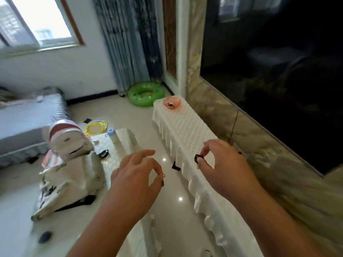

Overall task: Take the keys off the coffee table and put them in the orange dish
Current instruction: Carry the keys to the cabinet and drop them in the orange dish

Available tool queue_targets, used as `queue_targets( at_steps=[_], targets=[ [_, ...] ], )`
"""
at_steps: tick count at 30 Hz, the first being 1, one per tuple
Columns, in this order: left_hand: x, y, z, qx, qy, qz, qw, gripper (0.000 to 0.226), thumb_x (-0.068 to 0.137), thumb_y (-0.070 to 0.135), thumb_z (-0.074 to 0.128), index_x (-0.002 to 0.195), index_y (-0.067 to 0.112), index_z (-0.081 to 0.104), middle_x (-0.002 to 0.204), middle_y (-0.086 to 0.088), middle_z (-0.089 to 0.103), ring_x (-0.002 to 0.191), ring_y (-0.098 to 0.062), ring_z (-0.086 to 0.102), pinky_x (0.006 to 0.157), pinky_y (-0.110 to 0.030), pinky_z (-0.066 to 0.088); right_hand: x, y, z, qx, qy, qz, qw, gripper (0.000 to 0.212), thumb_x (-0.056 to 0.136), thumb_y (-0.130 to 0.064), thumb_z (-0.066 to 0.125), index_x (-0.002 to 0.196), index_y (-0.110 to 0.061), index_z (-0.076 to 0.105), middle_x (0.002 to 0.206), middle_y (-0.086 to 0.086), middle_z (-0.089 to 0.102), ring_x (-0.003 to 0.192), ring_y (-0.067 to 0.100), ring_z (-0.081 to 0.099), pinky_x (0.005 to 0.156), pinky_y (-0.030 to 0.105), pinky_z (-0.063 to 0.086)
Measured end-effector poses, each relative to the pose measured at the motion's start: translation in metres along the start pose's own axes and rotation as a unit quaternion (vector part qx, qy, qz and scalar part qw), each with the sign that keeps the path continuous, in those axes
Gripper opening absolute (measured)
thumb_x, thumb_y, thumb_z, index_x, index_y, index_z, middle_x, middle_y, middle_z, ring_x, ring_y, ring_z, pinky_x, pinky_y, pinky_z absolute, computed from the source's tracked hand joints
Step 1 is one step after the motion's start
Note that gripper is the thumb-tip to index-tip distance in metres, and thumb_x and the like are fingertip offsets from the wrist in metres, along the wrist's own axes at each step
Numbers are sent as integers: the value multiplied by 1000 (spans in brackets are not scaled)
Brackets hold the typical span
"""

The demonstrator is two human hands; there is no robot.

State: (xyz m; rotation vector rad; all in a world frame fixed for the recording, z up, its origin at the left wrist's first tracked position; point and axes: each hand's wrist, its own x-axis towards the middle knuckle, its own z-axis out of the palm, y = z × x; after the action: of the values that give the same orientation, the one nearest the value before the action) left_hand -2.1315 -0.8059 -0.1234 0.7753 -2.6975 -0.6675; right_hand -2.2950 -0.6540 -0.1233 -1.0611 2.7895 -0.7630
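Pinching a small black key between thumb and forefinger, the right hand hovers above the front edge of a long white-clothed table. The left hand pinches a thin copper key ring, with a dark piece hanging straight down. At 12 o'clock, on the table's far end, sits the shallow orange dish. A glossy floor strip lies open between this table and the white quilted coffee table at 9 o'clock, crowded by a white canvas bag.

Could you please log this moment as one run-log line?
left hand: pinches coppery metal ring | right hand: pinches small black loop | translucent orange dish: on white-draped ledge ahead, dark item inside
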Motion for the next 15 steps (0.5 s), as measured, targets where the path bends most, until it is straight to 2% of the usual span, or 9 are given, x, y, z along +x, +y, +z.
queue_targets(
  at_steps=[4, 9, 13, 15],
  targets=[
    [35, 13, -4, 22, 45, -50, 997, 6, 81, 44, 62, 82, 42, 56, 137, 27, 41, 131, -9, 34, 100, -43, 35, 60, 14, -4, 34, -5, -53, 998, 11, 89, -44, 61, 91, -38, 52, 114, -17, 59, 102, 5, 53, 82, 25, 38],
    [62, 24, 8, 14, 84, -101, 991, 4, 81, 44, 59, 85, 42, 59, 138, 25, 42, 132, -9, 32, 104, -46, 33, 111, 31, 0, 46, -45, -95, 993, 11, 90, -41, 62, 94, -33, 55, 115, -12, 60, 107, 11, 55, 89, 34, 45],
    [72, 28, 16, 10, 90, -126, 988, 4, 82, 40, 62, 85, 40, 59, 139, 22, 41, 133, -10, 31, 104, -43, 30, 133, 35, 5, 42, -76, -122, 989, 11, 91, -41, 62, 95, -33, 55, 115, -12, 61, 101, 7, 53, 82, 28, 41],
    [82, 27, 20, 5, 101, -133, 986, 6, 81, 38, 63, 84, 39, 59, 138, 21, 43, 133, -10, 34, 104, -44, 31, 146, 35, 6, 40, -86, -134, 986, 12, 91, -42, 61, 95, -33, 55, 117, -12, 61, 102, 8, 54, 83, 28, 40]
  ],
)
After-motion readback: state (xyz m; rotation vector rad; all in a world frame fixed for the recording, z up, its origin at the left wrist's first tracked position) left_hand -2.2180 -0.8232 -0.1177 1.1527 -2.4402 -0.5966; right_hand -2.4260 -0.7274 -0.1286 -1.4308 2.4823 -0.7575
